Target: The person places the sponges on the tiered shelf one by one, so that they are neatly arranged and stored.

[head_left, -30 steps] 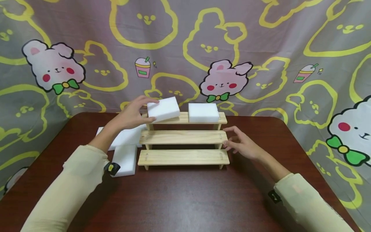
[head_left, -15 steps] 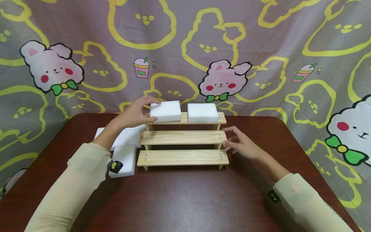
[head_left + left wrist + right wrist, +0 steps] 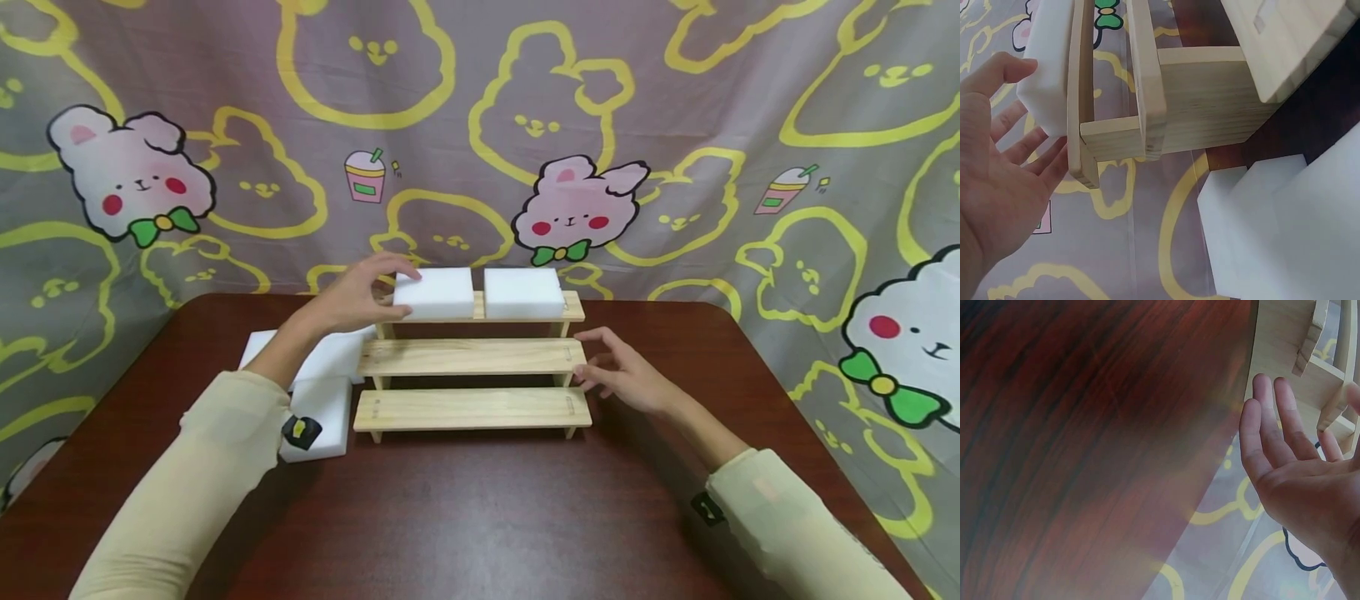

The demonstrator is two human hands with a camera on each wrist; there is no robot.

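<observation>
A patterned curtain (image 3: 450, 92) rises behind everything, leaving little obvious room for fingers at the back. In front of it, the dark tabletop (image 3: 480, 508) carries a three-step wooden rack (image 3: 472, 357). The rack's boards look stiff and fairly light, so it could probably shift if bumped; the ends of its boards are the natural places to steady it. At its left, several white pieces (image 3: 321, 417) lie on the tabletop, partly covered in the head view by the left forearm.

Both hands are at the rack. The left hand (image 3: 356, 292) is spread to the width of a white block (image 3: 435, 293), holding its left end between thumb and fingers. The right hand (image 3: 628, 372) is narrower: thumb and index finger appear to pinch the right end of the middle board lightly, the other fingers loose.

The held block lies flat on the top board, toward its left end. It looks like foam: very light, slightly soft, not slippery, its edges likely to dent or crumble under a hard squeeze. A light hold on the outer end suits it, since a second block (image 3: 522, 293) sits just beside it, across a narrow gap.
</observation>
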